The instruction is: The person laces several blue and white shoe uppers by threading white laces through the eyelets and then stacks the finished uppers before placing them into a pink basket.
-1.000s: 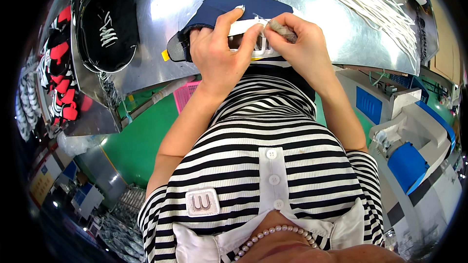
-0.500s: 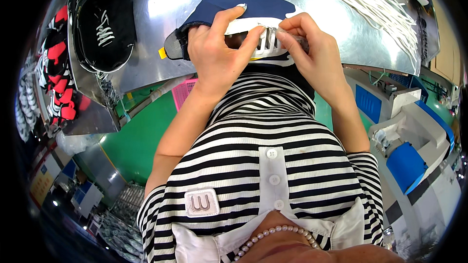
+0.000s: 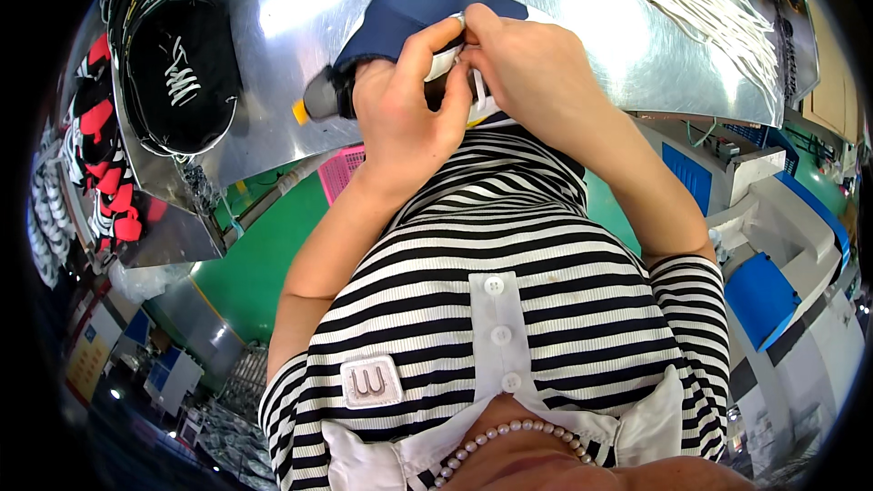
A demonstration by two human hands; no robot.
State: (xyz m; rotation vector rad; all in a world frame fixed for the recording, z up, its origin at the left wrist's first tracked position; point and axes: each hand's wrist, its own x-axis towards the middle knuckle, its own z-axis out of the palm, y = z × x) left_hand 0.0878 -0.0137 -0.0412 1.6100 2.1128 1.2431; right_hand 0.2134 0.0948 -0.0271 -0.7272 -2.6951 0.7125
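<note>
Grasping the navy shoe upper by its opening, the left hand of the person has its fingers and thumb bent around the material. The right hand comes from the other side, and its fingertips meet those of the left one over the white lacing; what exactly they pinch is hidden, so I cannot tell it. The upper lies at the near edge of the metal worktop, just before the person's striped top. From its left end a grey part sticks out, with a yellow tab. Farther to the left are stacked black uppers with white laces, and beyond them hang red-and-black pieces. On the right side, loose white laces are spread in a long bunch. Below the worktop I see a pink basket and the green floor.
</note>
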